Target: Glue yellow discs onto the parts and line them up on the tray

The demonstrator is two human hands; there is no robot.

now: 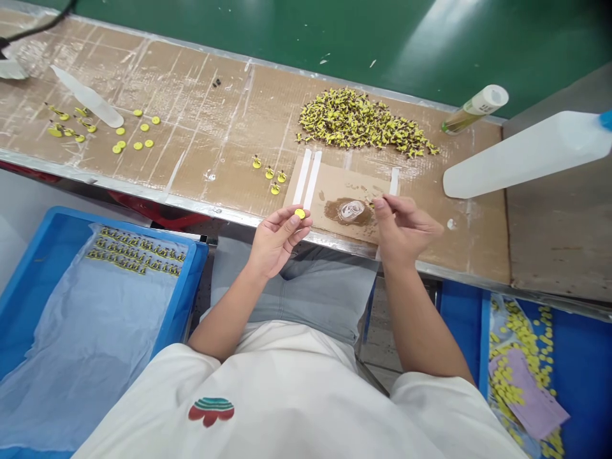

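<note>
Between thumb and fingers, my left hand [273,245] pinches a small round yellow disc [299,213] near the table's front edge. My right hand [406,229] is closed in a pinch on a tiny yellow and dark figure [371,204], mostly hidden by the fingertips. Just left of those fingertips lies a clear wet puddle [351,210], with a brown stain around it, on a cardboard sheet [329,178]. Several figures on yellow discs [269,173] stand left of the sheet. Behind it is a large heap of loose yellow and dark figures [358,121].
A big white bottle [516,156] and a clear tube [475,108] are at the right. Loose yellow discs [144,127] and a white pointed bottle [88,97] lie at the left. Below are a blue tray [194,255] with rows of figures and a bin with yellow discs [507,382].
</note>
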